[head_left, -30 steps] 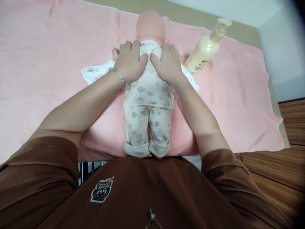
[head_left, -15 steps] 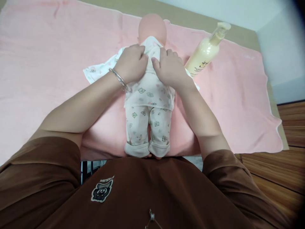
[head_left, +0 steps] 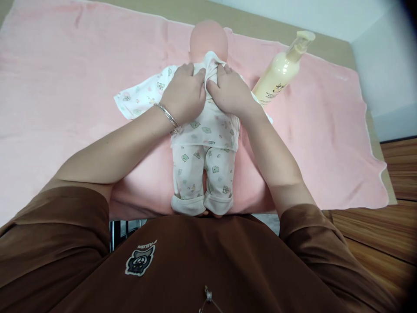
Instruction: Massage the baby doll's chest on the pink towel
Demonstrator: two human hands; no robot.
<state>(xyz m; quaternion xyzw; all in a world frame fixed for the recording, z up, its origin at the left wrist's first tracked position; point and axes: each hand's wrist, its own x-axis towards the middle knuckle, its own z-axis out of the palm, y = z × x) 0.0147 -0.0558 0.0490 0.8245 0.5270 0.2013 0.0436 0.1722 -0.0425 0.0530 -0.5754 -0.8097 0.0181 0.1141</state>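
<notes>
A bald vinyl baby doll (head_left: 208,39) lies on a pink towel with its feet toward me and no face in view. It wears a white top (head_left: 205,128) and matching trousers (head_left: 203,174), both with a small bear print. My left hand (head_left: 184,93), with a metal bangle (head_left: 167,116) at the wrist, grips the top's fabric at the doll's upper back. My right hand (head_left: 230,89) holds the same fabric beside it, and a fold stands up between the hands. A flap of the top (head_left: 140,98) spreads out to the left.
A cream pump bottle of lotion (head_left: 280,71) lies tilted on the pink towel (head_left: 65,87) at the right of the doll. The towel covers a beige surface (head_left: 260,21) with a raised padded area under the doll. A wood floor (head_left: 368,226) shows at the lower right.
Both hands have moved from lying flat on the doll's back to gathering the top near its neck. The fabric has bunched up toward the head, and the left flap lies wider.
</notes>
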